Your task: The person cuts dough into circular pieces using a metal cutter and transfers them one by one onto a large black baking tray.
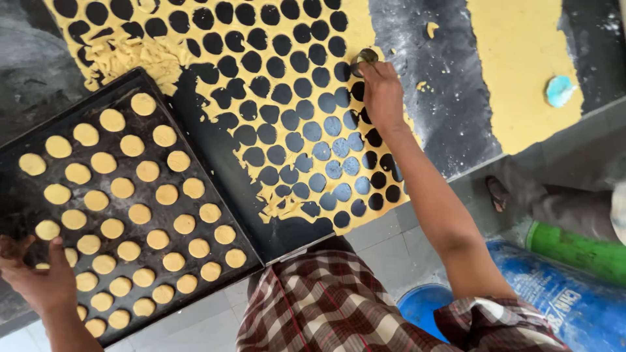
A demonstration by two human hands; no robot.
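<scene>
My right hand [381, 94] presses a small round metal cutter [363, 60] onto the right edge of a rolled yellow dough sheet [355, 32] full of round cut-out holes. My left hand [39, 280] grips the near left edge of a black baking tray [189, 117] that holds several rows of round yellow dough discs [139, 214]. The tray lies on the dark worktop just left of the cut sheet.
A heap of dough scraps [130, 55] lies beyond the tray. A second uncut dough sheet [521, 58] with a pale blue round piece [559, 90] on it is at the far right. Below the counter are a blue cylinder [561, 300], a green one [580, 251] and tiled floor.
</scene>
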